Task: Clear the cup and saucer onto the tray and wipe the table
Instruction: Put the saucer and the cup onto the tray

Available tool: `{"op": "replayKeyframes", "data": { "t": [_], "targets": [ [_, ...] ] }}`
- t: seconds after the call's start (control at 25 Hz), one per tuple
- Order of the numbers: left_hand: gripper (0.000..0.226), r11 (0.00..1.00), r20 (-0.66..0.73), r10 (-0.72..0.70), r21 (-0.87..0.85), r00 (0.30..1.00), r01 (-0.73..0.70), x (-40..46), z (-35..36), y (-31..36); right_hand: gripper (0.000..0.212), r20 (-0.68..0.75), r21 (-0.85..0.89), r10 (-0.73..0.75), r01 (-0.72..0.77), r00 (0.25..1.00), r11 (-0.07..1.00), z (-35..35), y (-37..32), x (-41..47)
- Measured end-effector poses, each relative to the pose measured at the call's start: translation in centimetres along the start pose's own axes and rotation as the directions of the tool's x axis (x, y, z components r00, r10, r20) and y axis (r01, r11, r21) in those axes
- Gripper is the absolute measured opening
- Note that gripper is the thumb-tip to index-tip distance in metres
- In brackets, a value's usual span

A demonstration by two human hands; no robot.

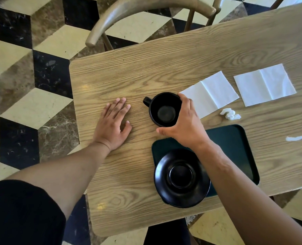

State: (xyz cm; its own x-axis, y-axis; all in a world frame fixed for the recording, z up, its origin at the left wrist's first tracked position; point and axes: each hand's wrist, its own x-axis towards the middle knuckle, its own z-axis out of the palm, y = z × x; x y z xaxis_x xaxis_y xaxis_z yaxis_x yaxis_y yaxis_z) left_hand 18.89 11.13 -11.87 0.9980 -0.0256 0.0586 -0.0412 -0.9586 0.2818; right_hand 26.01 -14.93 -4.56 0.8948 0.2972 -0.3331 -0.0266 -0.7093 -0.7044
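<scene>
Nearest: one round matte-black ceramic saucer [181, 178], empty, sitting on the near-left corner of one dark green rounded-rectangle plastic tray [235, 144], its rim overhanging the tray edge. One matte-black ceramic cup [164, 110], empty, upright, handle pointing left, stands on the light oak-grain wooden table [129, 71] just beyond the tray. Right hand [183, 124] wraps the cup's right side from above, thumb at the near rim, fingers curled over the far rim. Left hand [114, 122] lies flat, palm down, fingers loosely spread, on bare table left of the cup, holding nothing. Two unfolded white paper napkins [212, 92] lie beyond, one crumpled white scrap [230, 114] near them
</scene>
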Motion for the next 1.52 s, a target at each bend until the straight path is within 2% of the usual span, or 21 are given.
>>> {"op": "replayKeyframes", "data": {
  "t": [0.2, 0.36, 0.56, 0.72, 1.2, 1.52],
  "targets": [
    [0.059, 1.0, 0.021, -0.005, 0.003, 1.0, 0.005, 0.0, -0.1, 0.0, 0.112, -0.058, 0.095, -0.052, 0.057, 0.997, 0.994, -0.6, 0.2, -0.4],
    [0.06, 1.0, 0.024, -0.013, 0.005, 1.0, 0.013, 0.0, 0.0, -0.1, 0.103, -0.106, 0.245, -0.066, 0.09, 0.992, 0.965, -4.2, 2.0, -2.6],
    [0.06, 1.0, 0.002, -0.004, 0.003, 1.0, 0.004, 0.0, 0.1, 0.0, 0.115, -0.104, 0.189, 0.013, 0.006, 0.994, 0.982, -9.3, 6.4, -7.0],
    [0.061, 1.0, 0.005, -0.014, 0.01, 1.0, 0.014, 0.0, 0.0, 0.0, 0.115, -0.086, 0.148, 0.073, -0.06, 0.994, 0.987, -9.8, 8.6, -9.2],
    [0.059, 1.0, -0.015, -0.002, 0.006, 1.0, 0.003, 0.0, 0.5, -0.3, 0.115, -0.006, 0.143, 0.033, -0.032, 0.999, 0.989, -8.2, 9.8, -10.6],
    [0.059, 1.0, -0.009, -0.001, 0.012, 1.0, 0.001, 0.0, 0.4, -0.2, 0.127, 0.082, 0.157, 0.035, -0.047, 0.996, 0.986, -7.7, 9.4, -9.8]
  ]
}}
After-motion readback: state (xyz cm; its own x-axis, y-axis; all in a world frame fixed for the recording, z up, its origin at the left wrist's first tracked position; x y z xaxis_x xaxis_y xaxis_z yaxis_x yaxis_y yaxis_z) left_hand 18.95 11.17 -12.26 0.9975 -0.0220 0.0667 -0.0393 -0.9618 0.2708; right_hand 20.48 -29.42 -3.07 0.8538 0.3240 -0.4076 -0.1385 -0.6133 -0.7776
